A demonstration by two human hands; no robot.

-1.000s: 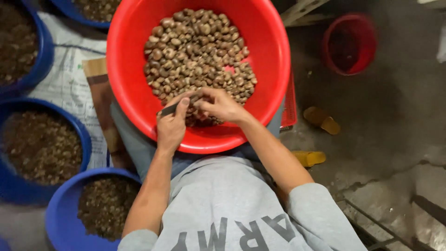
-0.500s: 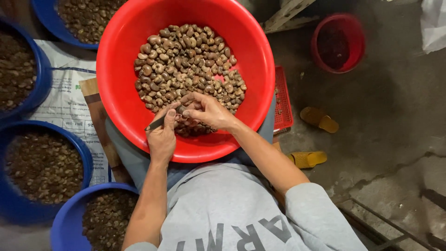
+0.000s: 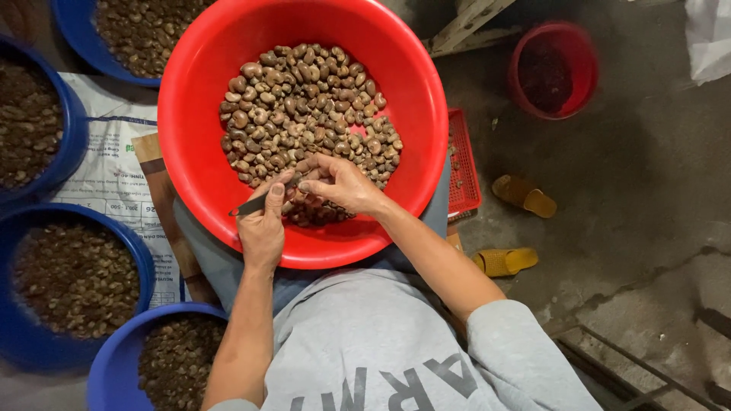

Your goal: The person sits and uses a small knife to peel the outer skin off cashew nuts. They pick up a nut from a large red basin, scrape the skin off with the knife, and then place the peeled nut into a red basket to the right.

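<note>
A big red basin (image 3: 198,152) rests on my lap, filled with a heap of brown cashew nuts (image 3: 304,114). My left hand (image 3: 263,224) grips a small dark knife (image 3: 250,204) whose blade points left over the basin's near wall. My right hand (image 3: 339,183) is beside it, fingers pinched on one nut (image 3: 303,185) at the near edge of the heap. The two hands touch at the fingertips.
Blue basins of dark shells or nuts stand at my left (image 3: 72,281), near left (image 3: 122,365), far left (image 3: 30,114) and top (image 3: 91,38). A printed sack (image 3: 114,167) lies under them. A small red bucket (image 3: 552,68), a red crate (image 3: 463,167) and yellow sandals (image 3: 524,194) are at right.
The view has shifted a little, so the basin sits slightly differently in frame. Both hands stay together at the near edge of the heap, working on a nut.
</note>
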